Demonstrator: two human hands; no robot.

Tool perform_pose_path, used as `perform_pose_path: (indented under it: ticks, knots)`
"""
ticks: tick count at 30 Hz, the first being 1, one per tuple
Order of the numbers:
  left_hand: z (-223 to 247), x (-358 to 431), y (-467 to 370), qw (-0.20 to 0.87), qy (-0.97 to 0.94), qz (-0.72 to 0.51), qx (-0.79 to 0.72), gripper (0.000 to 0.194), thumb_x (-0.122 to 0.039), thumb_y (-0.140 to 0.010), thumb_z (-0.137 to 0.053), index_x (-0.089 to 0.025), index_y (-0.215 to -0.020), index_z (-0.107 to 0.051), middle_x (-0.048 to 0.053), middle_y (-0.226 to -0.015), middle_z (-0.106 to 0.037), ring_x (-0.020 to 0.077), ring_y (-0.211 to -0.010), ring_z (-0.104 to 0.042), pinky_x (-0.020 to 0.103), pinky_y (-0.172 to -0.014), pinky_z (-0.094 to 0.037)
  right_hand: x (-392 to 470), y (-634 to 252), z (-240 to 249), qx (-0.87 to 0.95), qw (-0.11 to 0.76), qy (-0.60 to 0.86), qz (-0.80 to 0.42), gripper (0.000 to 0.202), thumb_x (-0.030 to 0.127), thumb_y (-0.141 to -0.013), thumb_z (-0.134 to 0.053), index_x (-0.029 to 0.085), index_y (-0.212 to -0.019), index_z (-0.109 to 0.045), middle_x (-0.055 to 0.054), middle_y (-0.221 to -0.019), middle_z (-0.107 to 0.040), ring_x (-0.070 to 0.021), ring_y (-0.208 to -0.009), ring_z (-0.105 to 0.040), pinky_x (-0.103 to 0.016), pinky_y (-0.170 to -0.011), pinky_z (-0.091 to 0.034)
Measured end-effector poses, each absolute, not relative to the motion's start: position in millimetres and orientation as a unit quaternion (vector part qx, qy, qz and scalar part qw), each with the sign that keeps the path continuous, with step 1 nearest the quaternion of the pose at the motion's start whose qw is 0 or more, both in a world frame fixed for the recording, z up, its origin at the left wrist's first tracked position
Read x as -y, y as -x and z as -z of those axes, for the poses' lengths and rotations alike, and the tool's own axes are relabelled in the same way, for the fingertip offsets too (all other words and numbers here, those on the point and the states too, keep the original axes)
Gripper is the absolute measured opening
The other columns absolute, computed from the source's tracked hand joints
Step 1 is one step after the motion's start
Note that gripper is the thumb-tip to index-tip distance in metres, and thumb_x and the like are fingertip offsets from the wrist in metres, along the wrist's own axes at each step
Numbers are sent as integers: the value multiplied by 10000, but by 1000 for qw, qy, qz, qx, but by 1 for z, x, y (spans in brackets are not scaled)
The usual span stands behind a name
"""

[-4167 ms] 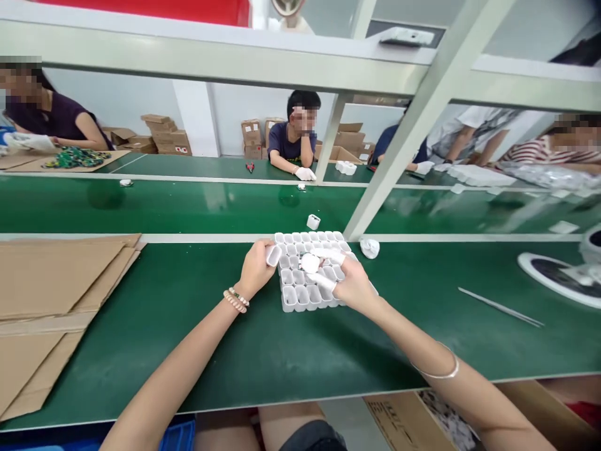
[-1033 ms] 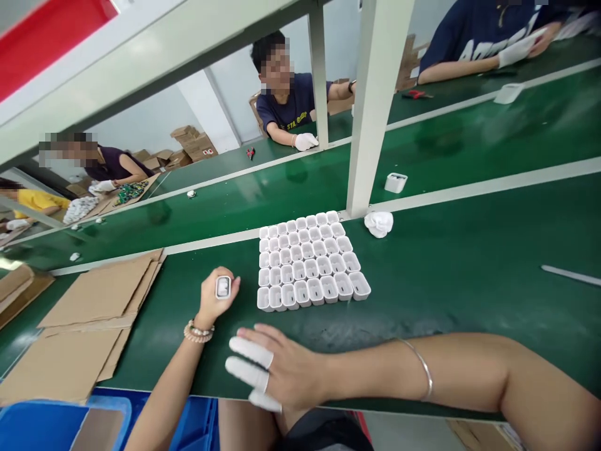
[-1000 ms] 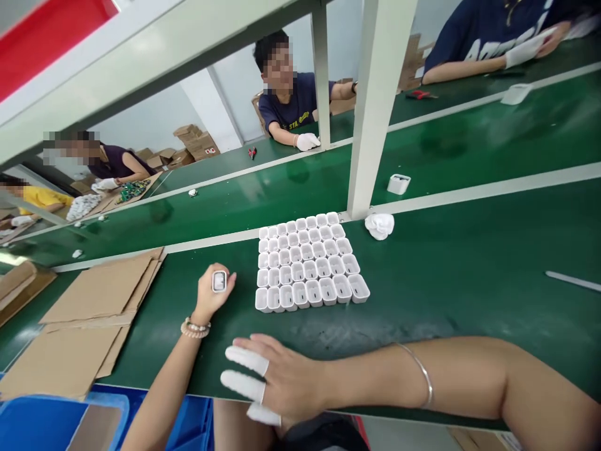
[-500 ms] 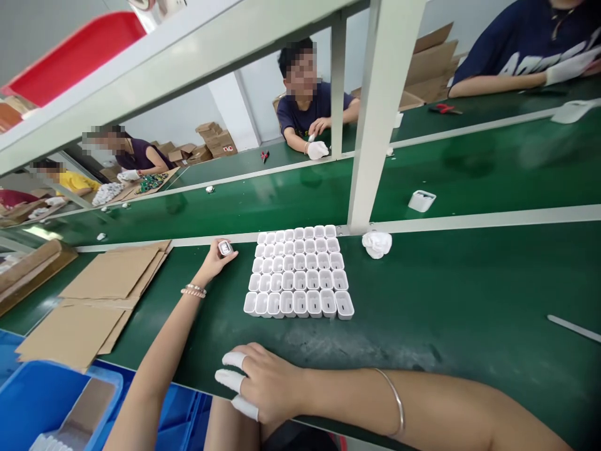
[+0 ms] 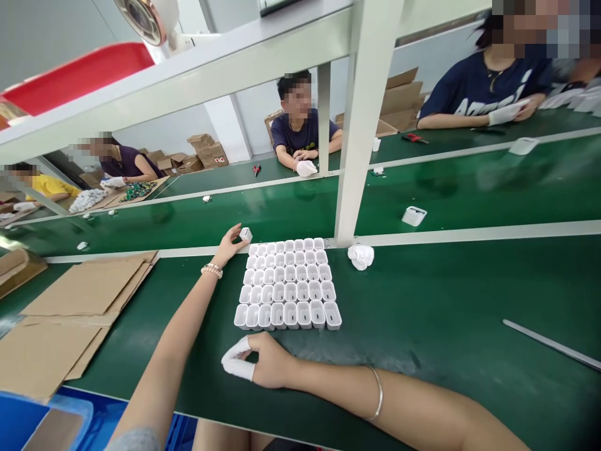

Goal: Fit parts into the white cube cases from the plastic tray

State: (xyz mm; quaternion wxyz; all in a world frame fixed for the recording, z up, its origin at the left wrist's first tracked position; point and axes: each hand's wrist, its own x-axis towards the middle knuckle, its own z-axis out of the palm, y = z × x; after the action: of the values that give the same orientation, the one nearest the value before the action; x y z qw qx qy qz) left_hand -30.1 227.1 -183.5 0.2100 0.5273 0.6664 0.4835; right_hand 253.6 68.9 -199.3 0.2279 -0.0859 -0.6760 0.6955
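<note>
My left hand (image 5: pixel 228 245) pinches a small white box (image 5: pixel 245 235) between thumb and fingers, over the conveyor's near rail behind the block's far left corner. Several open white cups (image 5: pixel 290 291) stand in close rows on the green table (image 5: pixel 422 294), many with a small dark slot inside. Closer to me, in front of the block, my right hand (image 5: pixel 258 360) wears white finger covers. Its thumb and fingertips are pressed together; anything between them is too small to make out.
Flat cardboard (image 5: pixel 70 294) lies at left, above a blue bin (image 5: pixel 77 407). A crumpled white cloth (image 5: pixel 361 257) sits beside the upright post (image 5: pixel 359 125). A metal strip (image 5: pixel 549 343) lies at right. White parts, one a white case (image 5: pixel 414 216), rest on the green belt. People sit across.
My left hand has moved up and right with the white box, from the table to the rail. My right hand's spread fingers have come together. The camera view has shifted.
</note>
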Motion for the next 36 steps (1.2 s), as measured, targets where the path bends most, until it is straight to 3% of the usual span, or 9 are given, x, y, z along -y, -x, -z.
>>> perform_pose_path:
  ticks: [5, 11, 17, 24, 30, 36]
  knots:
    - [191, -172, 23, 173, -510, -520, -663, 640, -409, -728, -762, -138, -1258, -525, 183, -1303, -599, 283, -1261, -559, 458, -1140, -387, -85, -257, 190, 670, 206, 63, -710, 460, 599, -774, -727, 156, -664, -784, -67, -671, -735, -182, -643, -658, -313, -699, -546]
    - [196, -126, 14, 158, -493, -560, -647, 479, -439, -764, -726, -160, -1121, -570, 145, -1181, -657, 261, -1157, -626, 466, -1085, -455, -83, -257, 197, 698, 203, 80, -682, 443, 595, -754, -755, 159, -689, -792, -70, -693, -745, -155, -604, -599, -274, -611, -495]
    - [198, -129, 9, 173, -512, -559, -629, 405, -415, -787, -711, -159, -1079, -596, 142, -1113, -686, 259, -1096, -651, 488, -1059, -471, -85, -256, 197, 688, 200, 111, -689, 402, 546, -778, -762, 156, -681, -785, -75, -683, -743, -173, -632, -644, -292, -677, -520]
    - [196, -130, -5, 220, -557, -530, -601, 441, -523, -915, -574, -160, -1164, -588, 150, -1219, -678, 255, -1193, -629, 460, -1114, -434, -86, -257, 192, 702, 191, 133, -673, 391, 528, -784, -765, 152, -680, -776, -73, -665, -741, -180, -640, -672, -296, -687, -536]
    - [197, -128, -14, 264, -623, -447, -586, 609, -592, -1018, -308, -198, -1474, -399, 116, -1492, -509, 223, -1437, -416, 434, -1238, -256, -86, -259, 189, 722, 198, 140, -648, 343, 485, -805, -765, 157, -705, -781, -76, -705, -754, -182, -678, -687, -292, -701, -543]
    - [196, -126, -18, 272, -641, -425, -578, 700, -633, -1009, -264, -169, -1528, -349, 115, -1559, -424, 233, -1484, -336, 438, -1259, -205, -86, -259, 189, 748, 223, 123, -613, 313, 463, -810, -772, 152, -773, -789, -93, -773, -766, -192, -732, -683, -306, -723, -545]
